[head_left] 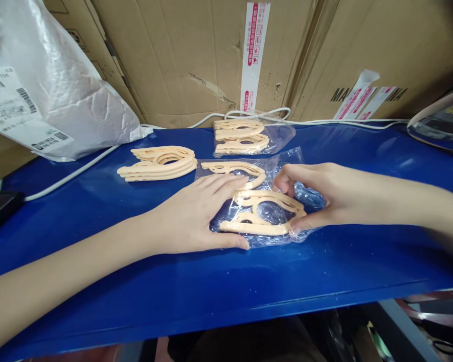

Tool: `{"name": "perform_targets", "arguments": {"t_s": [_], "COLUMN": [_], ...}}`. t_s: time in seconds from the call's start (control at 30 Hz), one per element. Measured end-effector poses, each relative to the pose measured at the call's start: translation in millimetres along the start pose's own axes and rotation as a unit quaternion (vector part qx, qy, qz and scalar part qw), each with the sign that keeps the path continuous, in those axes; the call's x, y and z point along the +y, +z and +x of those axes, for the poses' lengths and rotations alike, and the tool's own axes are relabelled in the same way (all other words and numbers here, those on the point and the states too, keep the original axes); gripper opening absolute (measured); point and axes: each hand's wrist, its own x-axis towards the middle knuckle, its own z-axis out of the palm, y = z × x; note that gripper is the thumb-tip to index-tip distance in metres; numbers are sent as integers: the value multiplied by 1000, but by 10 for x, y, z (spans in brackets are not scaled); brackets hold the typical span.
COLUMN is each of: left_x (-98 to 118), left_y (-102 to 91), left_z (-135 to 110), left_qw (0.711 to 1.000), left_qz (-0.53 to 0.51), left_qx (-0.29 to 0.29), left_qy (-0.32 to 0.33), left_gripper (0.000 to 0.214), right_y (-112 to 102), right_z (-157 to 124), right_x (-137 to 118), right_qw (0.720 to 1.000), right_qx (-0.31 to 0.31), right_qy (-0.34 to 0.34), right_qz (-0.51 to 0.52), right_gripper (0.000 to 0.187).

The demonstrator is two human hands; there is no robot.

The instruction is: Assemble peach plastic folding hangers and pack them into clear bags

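Note:
A clear plastic bag (275, 213) lies on the blue table (226, 281) with a stack of peach plastic hangers (262, 211) in it. My left hand (200, 216) lies flat on the bag's left end, fingers stretched out. My right hand (317, 196) curls round the right end of the hangers, thumb at the near edge and fingertips at the far edge. One loose hanger (232, 168) lies on clear plastic just beyond my left fingertips.
A loose stack of hangers (158, 163) lies to the left. A bagged stack (241, 137) sits farther back. A white cable (75, 173) crosses the table. Cardboard boxes (211, 55) line the back, a white mailing bag (41, 95) at left, a dark device (441, 120) at right.

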Motion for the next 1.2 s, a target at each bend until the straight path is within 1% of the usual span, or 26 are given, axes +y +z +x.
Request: {"name": "perform_targets", "arguments": {"t_s": [0.1,0.2,0.3,0.37,0.47,0.6,0.8,0.87,0.93,0.97,1.07,1.13,1.2], "left_x": [-14,-38,-71,-83,-80,-74,-94,-91,-82,-76,-61,-59,-64], "left_y": [-8,-29,-50,-60,-69,-66,-53,-57,-62,-65,-65,-60,-53], "left_z": [4,5,7,11,18,20,20,17,14,12,7,5,3], "left_qw": [1000,999,998,998,998,998,999,1000,1000,1000,1000,999,999], "left_qz": [-8,-26,-44,-48,-45,-44,-27,-20,-13,-11,-1,7,12], "left_qx": [-1,-18,-28,-27,-31,-30,-19,-18,-19,-19,-19,-19,-18], "left_qy": [-1,-14,-24,-24,-23,-21,2,10,14,15,24,30,34], "left_gripper": [97,96,90,89,88,88,87,87,86,86,83,80,78], "right_y": [3,-76,-125,-101,-7,95,101,88,83,87,131,176,216], "right_z": [23,-4,-11,14,70,113,103,100,106,113,154,185,207], "right_x": [23,144,234,244,211,156,142,156,172,177,183,184,193], "right_qw": [999,998,997,996,992,992,994,991,980,969,924,902,898], "right_qx": [-35,-54,-68,-62,-48,-19,-5,-10,2,21,98,121,116], "right_qy": [-15,-21,-26,-32,-41,-38,-24,-12,17,39,123,161,165], "right_qz": [18,23,29,58,106,121,106,132,200,242,350,382,392], "right_gripper": [46,47,41,37,35,32,36,38,42,43,40,39,44]}}
